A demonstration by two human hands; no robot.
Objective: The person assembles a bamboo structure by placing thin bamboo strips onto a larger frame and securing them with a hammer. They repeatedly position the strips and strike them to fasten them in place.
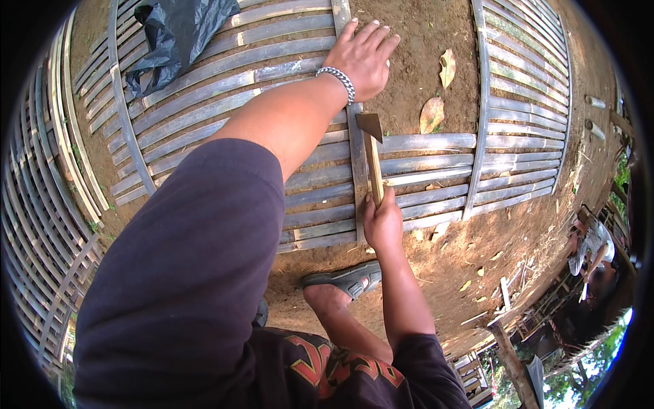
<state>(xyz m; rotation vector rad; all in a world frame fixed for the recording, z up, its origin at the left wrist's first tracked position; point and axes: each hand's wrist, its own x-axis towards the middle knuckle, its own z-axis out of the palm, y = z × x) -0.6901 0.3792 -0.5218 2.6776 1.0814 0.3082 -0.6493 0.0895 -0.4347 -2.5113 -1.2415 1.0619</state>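
Left hand (364, 58) lies flat, fingers spread, pressing the upright cross batten (357, 177) of a slatted bamboo panel (225, 82) on bare earth. Right hand (383, 221) grips a hammer (371, 146) by its handle, head beside the batten just below the wrist. Slats appear assembled; fastening along the batten looks unfinished, though no nails are discernible.

Wooden-handled hammer (372, 153) — head down on grey bamboo-slat panel (415, 163), upright

Outdoor rural work yard: bare dirt ground (436, 41), split-bamboo panels (225, 88) laid flat, dry leaves (431, 114), trees beyond.
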